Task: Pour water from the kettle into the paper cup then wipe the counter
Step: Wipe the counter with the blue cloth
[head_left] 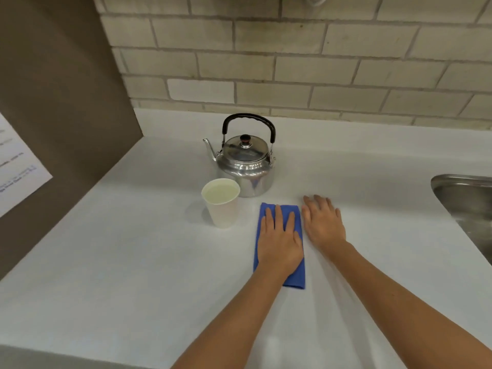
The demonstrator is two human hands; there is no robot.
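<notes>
A shiny metal kettle (246, 166) with a black handle stands upright on the white counter (133, 249), its spout pointing left. Just in front of it, at its left, stands a white paper cup (222, 206) filled with water almost to the rim. A folded blue cloth (296, 275) lies flat on the counter to the right of the cup. My left hand (279, 241) lies palm down on the cloth, fingers stretched out and pressing it. My right hand (323, 222) rests flat on the bare counter right beside the cloth, holding nothing.
A steel sink (468, 206) is sunk into the counter at the right edge. A tiled wall (292, 65) runs along the back. A brown side panel (61, 123) with a printed paper sheet (16, 166) closes the left side.
</notes>
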